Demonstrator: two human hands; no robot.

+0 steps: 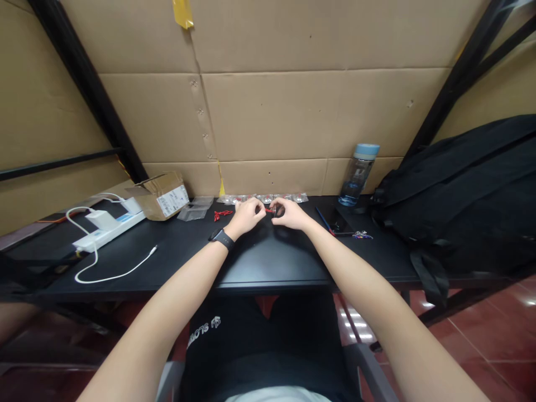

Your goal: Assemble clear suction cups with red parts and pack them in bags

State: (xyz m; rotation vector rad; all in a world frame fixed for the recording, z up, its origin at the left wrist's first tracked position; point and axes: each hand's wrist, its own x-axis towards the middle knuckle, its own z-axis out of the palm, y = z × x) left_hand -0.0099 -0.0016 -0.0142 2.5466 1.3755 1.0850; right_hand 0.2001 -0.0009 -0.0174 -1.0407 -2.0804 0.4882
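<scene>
Over the back middle of the black table, my two hands are close together. My left hand (250, 215), with a black watch on its wrist, is closed in a pinch on one end of a short red cord (268, 210). My right hand (290, 214) pinches a small dark round piece (274, 211) at the cord's other end; its exact kind is too small to make out. Left of my left hand lies a loose red cord (222, 215). Just behind both hands runs a row of small clear packets (300, 197) with red and silvery contents, partly hidden by my fingers.
An opened cardboard box (167, 198), clear plastic bags (196, 209) and a white power strip (113, 231) with a cable stand left. To the right are a phone (338, 220), a trinket (362, 235), a water bottle (357, 176) and a black backpack (464, 195). Cardboard walls the back.
</scene>
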